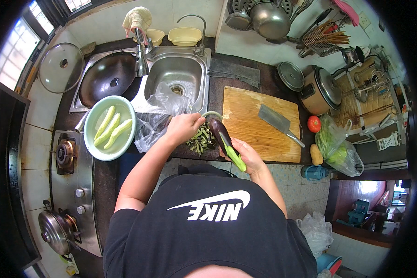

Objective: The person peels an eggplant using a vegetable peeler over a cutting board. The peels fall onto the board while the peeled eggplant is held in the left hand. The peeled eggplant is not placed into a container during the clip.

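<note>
My right hand (246, 154) grips a long purple eggplant (218, 129) by its lower end. Pale green flesh shows there where the skin is off; the upper part is still dark. My left hand (185, 128) is closed just left of the eggplant's upper end. Whatever its fingers may hold is hidden. Beneath and between the hands lies a heap of dark and green peelings (202, 140). A pale green curved rim (212, 113) shows just behind them. At left, three peeled eggplants (107, 129) lie in water in a light green basin (87, 133).
A cleaver (274, 118) rests on the wooden cutting board (243, 142). Clear plastic bags (149, 128) lie by the sink (173, 74). A wok (100, 80) stands behind the basin, a gas stove (76, 166) at left. Rice cooker (316, 90), tomato (313, 124) and bagged greens (333, 142) are right.
</note>
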Demonstrator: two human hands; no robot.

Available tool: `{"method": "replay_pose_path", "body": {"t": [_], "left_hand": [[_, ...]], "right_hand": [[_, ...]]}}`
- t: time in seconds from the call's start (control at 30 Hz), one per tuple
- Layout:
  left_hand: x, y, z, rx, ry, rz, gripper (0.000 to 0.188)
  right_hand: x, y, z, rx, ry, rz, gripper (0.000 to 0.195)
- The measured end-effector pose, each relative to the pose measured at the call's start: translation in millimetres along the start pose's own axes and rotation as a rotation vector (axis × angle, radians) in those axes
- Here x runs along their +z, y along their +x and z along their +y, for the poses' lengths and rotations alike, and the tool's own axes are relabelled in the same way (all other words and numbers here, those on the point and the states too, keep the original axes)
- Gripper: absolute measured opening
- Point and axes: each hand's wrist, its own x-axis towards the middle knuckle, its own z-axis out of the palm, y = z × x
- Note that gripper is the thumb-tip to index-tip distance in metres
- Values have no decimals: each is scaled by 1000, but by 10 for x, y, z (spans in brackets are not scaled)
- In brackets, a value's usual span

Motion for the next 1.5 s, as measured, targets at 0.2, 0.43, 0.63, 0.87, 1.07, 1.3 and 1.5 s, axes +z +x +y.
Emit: {"method": "replay_pose_path", "body": {"t": [0.2, 0.43, 0.63, 0.87, 1.07, 1.3, 1.5], "left_hand": [[152, -52, 70, -271, -574, 65, 30], [274, -101, 546, -430, -878, 132, 23], [464, -51, 316, -390, -728, 208, 22], [908, -69, -264, -329, -55, 89, 25], [980, -148, -256, -236, 52, 88, 29], [587, -323, 434, 92, -333, 266, 11], [472, -417, 718, 384, -136, 277, 15]], "right_hand": [[4, 77, -25, -86, -37, -25, 35], [9, 248, 143, -229, -377, 283, 45], [-13, 189, 152, -209, -258, 278, 49], [-177, 89, 163, -153, 69, 156, 35], [-56, 51, 66, -109, 271, 242, 40], [-15, 152, 37, -76, 395, 403, 41], [49, 287, 97, -129, 515, 410, 38]]}}
